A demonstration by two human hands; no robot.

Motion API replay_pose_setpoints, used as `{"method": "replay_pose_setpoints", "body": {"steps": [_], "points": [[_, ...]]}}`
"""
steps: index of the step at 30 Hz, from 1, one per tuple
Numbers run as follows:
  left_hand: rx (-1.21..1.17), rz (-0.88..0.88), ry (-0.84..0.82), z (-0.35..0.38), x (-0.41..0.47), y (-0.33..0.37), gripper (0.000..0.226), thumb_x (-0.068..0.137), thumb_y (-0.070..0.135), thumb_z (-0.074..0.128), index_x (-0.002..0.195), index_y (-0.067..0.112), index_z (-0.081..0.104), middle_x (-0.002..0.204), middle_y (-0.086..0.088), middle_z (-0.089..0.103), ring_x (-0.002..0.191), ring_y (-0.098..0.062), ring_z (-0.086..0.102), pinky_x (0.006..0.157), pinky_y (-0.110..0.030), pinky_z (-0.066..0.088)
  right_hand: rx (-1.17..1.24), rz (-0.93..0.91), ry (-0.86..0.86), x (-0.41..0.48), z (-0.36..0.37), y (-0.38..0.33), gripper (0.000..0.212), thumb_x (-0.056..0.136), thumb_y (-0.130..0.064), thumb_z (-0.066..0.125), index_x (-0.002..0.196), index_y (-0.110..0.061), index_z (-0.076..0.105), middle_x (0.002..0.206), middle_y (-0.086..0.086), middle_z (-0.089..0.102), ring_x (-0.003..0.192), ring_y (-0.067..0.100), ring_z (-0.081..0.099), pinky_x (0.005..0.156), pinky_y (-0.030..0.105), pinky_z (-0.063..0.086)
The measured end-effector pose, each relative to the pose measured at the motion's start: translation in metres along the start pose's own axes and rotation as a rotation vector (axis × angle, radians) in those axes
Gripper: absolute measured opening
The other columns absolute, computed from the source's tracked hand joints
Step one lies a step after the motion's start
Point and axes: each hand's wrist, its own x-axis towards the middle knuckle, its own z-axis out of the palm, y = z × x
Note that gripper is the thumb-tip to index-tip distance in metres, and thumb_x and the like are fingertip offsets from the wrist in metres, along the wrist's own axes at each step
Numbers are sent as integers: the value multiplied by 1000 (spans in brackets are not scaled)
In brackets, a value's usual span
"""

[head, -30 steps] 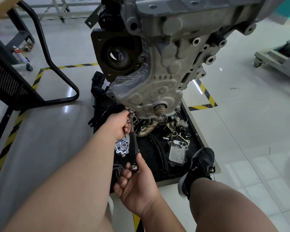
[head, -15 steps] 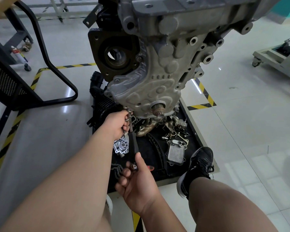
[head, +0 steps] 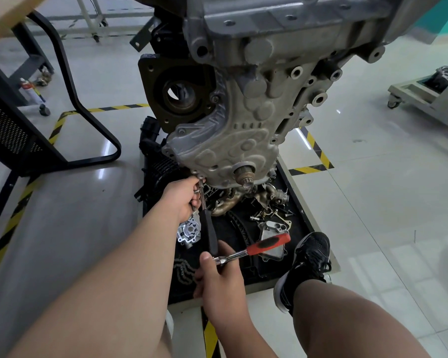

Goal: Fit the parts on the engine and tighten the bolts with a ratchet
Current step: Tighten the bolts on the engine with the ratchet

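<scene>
The grey engine (head: 243,120) hangs over a black parts tray (head: 295,192). Its timing cover (head: 225,151) faces me, with the crank snout (head: 245,174) at the bottom. My left hand (head: 181,200) grips the thin steel extension bar (head: 201,196) just below a bolt at the cover's lower left corner. A black-handled shaft (head: 209,233) runs down from there to the ratchet head. My right hand (head: 217,277) holds the ratchet (head: 246,251) at its chrome head; its red and black handle (head: 268,244) points right.
Loose parts lie in the tray: a water pump (head: 189,232), an oil cooler (head: 272,236), a manifold (head: 233,202), bolts and a chain. My shoe (head: 308,262) rests on the tray's right edge. A black metal stand (head: 70,104) is on the left, a wheeled cart (head: 429,96) far right.
The ratchet handle has swung out to the right into view from under my right hand. My left hand stays on the extension bar at the bolt.
</scene>
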Motion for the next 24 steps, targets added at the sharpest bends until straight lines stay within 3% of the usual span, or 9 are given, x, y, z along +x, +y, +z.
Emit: {"method": "replay_pose_setpoints", "body": {"steps": [4,7,9,12,14,17,21,24], "points": [[-21,-28,14,1,-2,2,25,97,19,54,73,14,56,35,12,33,26,-1,25,31,-11,20,-143,-132,10,-1,-2,-3,41,97,-21,55,110,-58,41,79,-9,64,65,10,58,70,36,52],[-3,-23,35,2,-4,3,21,96,21,56,76,15,54,38,10,34,27,-2,26,30,-12,21,-102,-120,-6,-1,-1,-7,36,98,-18,53,112,-50,44,69,-13,63,57,9,54,59,29,49],[83,10,45,1,-8,2,24,98,25,53,77,14,60,46,7,36,30,-4,26,31,-12,20,-1,-53,4,-2,1,-10,30,99,-17,52,110,-44,47,62,-13,63,48,8,51,50,22,46],[374,69,37,-7,-22,-3,34,99,33,50,84,7,66,59,-1,46,34,-10,29,37,-16,23,216,79,16,1,4,-11,17,100,-12,48,109,-26,52,61,-3,58,45,14,46,49,28,44],[693,102,-4,-18,-40,-9,40,96,40,52,81,5,64,51,-2,47,33,-14,32,42,-19,26,368,179,-15,2,5,-10,7,102,-13,46,102,-15,52,62,0,56,45,15,43,51,29,42],[1017,170,-75,-32,-76,-17,42,91,44,57,64,13,49,34,6,37,29,-13,36,39,-17,27,543,309,-70,3,4,-11,16,102,-21,44,91,-12,52,64,0,57,44,12,43,54,28,45],[1053,128,-121,-44,-116,-29,38,89,42,59,60,17,62,35,9,44,29,-9,38,37,-13,27,684,409,-130,5,1,-12,26,102,-29,44,92,-10,58,63,-1,51,45,10,42,57,26,46],[997,131,-137,-46,-136,-31,36,90,35,58,58,19,66,44,6,58,35,-5,47,49,-19,38,732,450,-161,5,-1,-13,31,101,-33,43,86,-9,57,60,-1,46,44,10,39,54,25,49]]}}
